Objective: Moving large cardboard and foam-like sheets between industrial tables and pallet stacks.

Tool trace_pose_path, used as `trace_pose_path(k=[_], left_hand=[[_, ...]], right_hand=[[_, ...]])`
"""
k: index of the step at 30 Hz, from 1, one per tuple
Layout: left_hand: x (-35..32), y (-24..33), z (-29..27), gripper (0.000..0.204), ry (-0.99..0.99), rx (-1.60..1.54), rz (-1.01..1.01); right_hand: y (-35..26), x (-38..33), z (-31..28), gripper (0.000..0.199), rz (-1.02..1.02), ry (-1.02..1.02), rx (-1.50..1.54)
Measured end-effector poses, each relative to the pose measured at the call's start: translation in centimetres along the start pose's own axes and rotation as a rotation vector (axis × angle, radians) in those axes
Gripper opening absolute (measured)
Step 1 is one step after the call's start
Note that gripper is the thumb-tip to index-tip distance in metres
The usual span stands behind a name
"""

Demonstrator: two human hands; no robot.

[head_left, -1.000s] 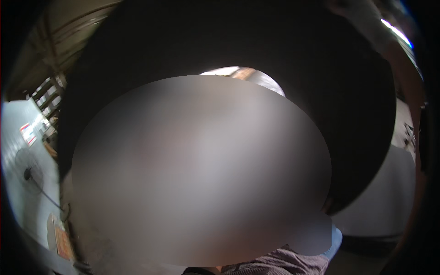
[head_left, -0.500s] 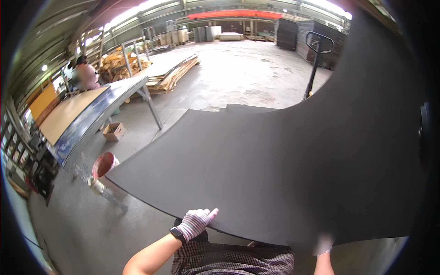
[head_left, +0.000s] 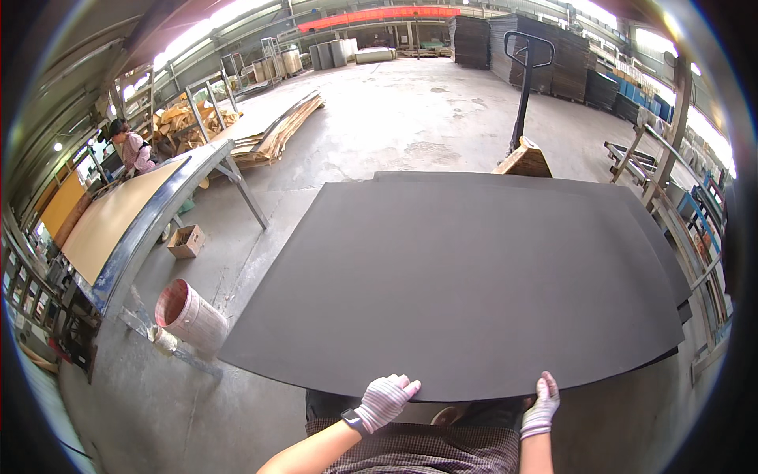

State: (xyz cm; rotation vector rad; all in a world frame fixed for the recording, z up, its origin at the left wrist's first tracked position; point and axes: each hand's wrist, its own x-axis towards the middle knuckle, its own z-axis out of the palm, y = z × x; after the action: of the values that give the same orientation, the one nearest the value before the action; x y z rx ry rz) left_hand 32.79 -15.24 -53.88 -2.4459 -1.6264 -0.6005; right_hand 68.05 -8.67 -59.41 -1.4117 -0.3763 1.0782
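Note:
A large black sheet (head_left: pixel 466 284) lies flat in front of me, on top of other dark sheets whose edges show at the far side and at the right. My left hand (head_left: pixel 387 399), in a striped glove with a watch at the wrist, is closed on the sheet's near edge, thumb on top. Farther right along that same edge, my right hand (head_left: pixel 542 405) grips it too, in a matching glove with the thumb over the top. The fingers beneath the edge are hidden on both hands.
A blue-edged table with a tan board (head_left: pixel 130 213) runs along the left, with a person (head_left: pixel 133 148) behind it. A stained bucket (head_left: pixel 189 314) and a small box (head_left: pixel 186 242) stand on the floor. Beyond the stack is a pallet jack (head_left: pixel 523 95); metal racks (head_left: pixel 671 189) line the right.
The sheet's right part, raised and curved up before, now lies flat on the stack. My right hand, blurred earlier, holds the near edge closer to my left hand.

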Motion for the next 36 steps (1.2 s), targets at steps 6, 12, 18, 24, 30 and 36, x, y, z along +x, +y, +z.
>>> trace_pose_path(k=[6, 12, 18, 24, 30, 36], left_hand=[[-11.2, -7.5, -1.5, 0.033, -0.2, 0.206, -0.28], [-5.2, -6.2, -1.9, 0.036, -0.044, 0.089, -0.223], [2.0, -3.9, 5.5, 0.019, -0.126, 0.134, -0.155], [1.4, -3.0, 13.3, 0.038, -0.504, 0.026, -0.289], [-1.0, -3.4, 5.5, 0.054, 0.056, -1.518, -1.011], [-25.5, -21.2, -0.6, 0.065, 1.16, -1.804, -1.428]], right_hand=[[2.2, 7.6, -5.5, 0.026, 0.029, 0.208, -0.034], [2.0, 17.7, -7.0, 0.024, -0.382, 0.375, -0.026], [-2.3, 14.5, -1.0, 0.041, 0.013, 0.109, -0.673], [-20.3, -6.6, 14.5, 0.032, -0.945, -0.928, -1.489], [-27.8, -23.9, 22.2, 0.028, -1.516, -0.921, -1.946], [-24.3, -31.3, 25.1, 0.024, -1.797, -1.288, -1.791]])
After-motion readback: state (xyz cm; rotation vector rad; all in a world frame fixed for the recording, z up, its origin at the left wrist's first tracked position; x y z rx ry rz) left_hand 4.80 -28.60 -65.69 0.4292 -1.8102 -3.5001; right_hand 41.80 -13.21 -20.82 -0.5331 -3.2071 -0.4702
